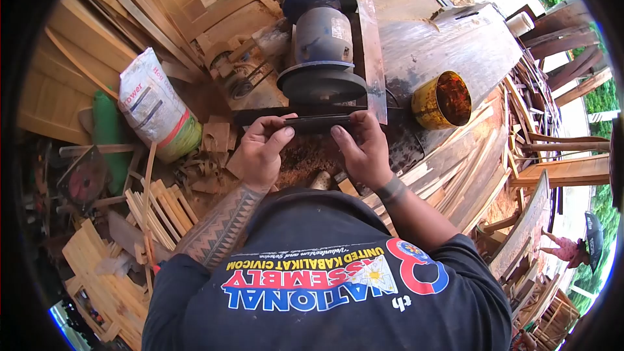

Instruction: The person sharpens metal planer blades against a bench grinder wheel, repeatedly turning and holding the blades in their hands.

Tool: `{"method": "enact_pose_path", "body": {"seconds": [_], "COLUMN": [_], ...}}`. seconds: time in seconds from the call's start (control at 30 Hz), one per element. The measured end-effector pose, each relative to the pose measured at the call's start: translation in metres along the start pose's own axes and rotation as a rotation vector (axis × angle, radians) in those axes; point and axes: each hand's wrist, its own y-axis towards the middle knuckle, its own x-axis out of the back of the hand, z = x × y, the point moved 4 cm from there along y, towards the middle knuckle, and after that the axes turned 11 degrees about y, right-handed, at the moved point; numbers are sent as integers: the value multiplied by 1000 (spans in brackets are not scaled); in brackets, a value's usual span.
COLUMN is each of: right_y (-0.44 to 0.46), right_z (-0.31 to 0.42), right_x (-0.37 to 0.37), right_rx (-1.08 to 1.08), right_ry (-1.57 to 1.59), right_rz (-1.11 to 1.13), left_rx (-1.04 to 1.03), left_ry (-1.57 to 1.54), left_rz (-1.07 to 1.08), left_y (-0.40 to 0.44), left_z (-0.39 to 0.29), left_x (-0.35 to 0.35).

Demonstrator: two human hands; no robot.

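Both my hands are closed on the ends of a dark, narrow, straight bar (318, 123), held level from side to side in front of my chest. My left hand (265, 149) pinches its left end between thumb and fingers. At the other end, my right hand (364, 148) grips it the same way. Just beyond the bar stands a bench grinder (323, 36) with a grey motor body. Its near grinding wheel (323, 86) is close above the bar; whether they touch, I cannot tell.
A rusty-stained yellow can (426, 105) stands right of the grinder, by a worn board (442, 45). At left leans a printed sack (156, 104) near something green (112, 136). Wood strips (455, 169) and offcuts lie around. A person (569, 251) with an umbrella is outside at far right.
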Motion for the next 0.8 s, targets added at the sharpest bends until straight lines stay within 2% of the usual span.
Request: {"method": "enact_pose_path", "body": {"seconds": [0.07, 0.17, 0.37, 0.43, 0.57, 0.67, 0.8], "right_y": [5, 19, 34, 36, 39, 42, 42], "right_z": [13, 17, -6, -3, 5, 5, 1], "right_x": [6, 13, 24, 24, 18, 16, 14], "right_rx": [28, 156, 51, 53, 161, 333, 195], "right_ry": [-286, -487, -262, -341, -475, -553, -368], "right_rz": [-53, -110, -180, -168, -151, -157, -202], "left_rx": [33, 59, -79, -145, -134, -149, -168], "left_ry": [23, 118, 517, 646, 562, 512, 442], "left_rz": [-36, -52, -132, -149, -204, -176, -122], "left_y": [3, 10, 39, 42, 39, 40, 43], "left_z": [9, 15, 30, 25, 24, 22, 16], "left_x": [-4, -15, -15, -17, -19, -15, -11]}}
